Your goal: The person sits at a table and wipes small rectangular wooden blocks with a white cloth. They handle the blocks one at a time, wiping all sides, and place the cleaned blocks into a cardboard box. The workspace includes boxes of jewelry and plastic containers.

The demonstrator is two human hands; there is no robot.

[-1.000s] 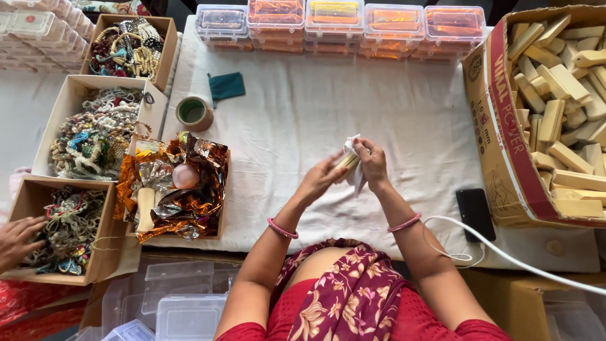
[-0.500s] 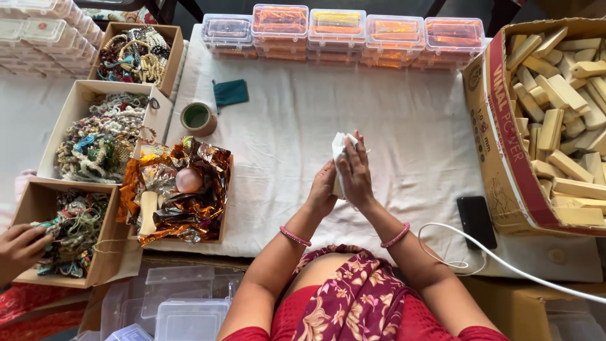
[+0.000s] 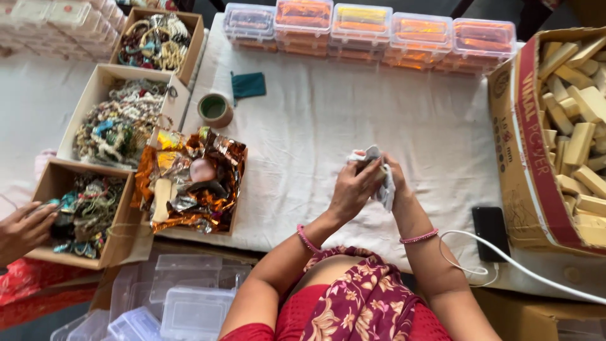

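Both hands, the left hand [image 3: 351,189] and right hand [image 3: 394,180], are closed together around a crumpled white cloth [image 3: 381,180] above the middle of the white-covered desk [image 3: 328,120], its bunched length running roughly from upper left down to lower right

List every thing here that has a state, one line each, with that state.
white cloth: crumpled, held in both hands
left hand: closed on cloth
right hand: gripping cloth
foil-lined box: open, wrappers loose
big carton: open, full of pale blocks
clear boxes: lidded, stacked
phone: cable plugged in, screen dark
tape roll: lying flat
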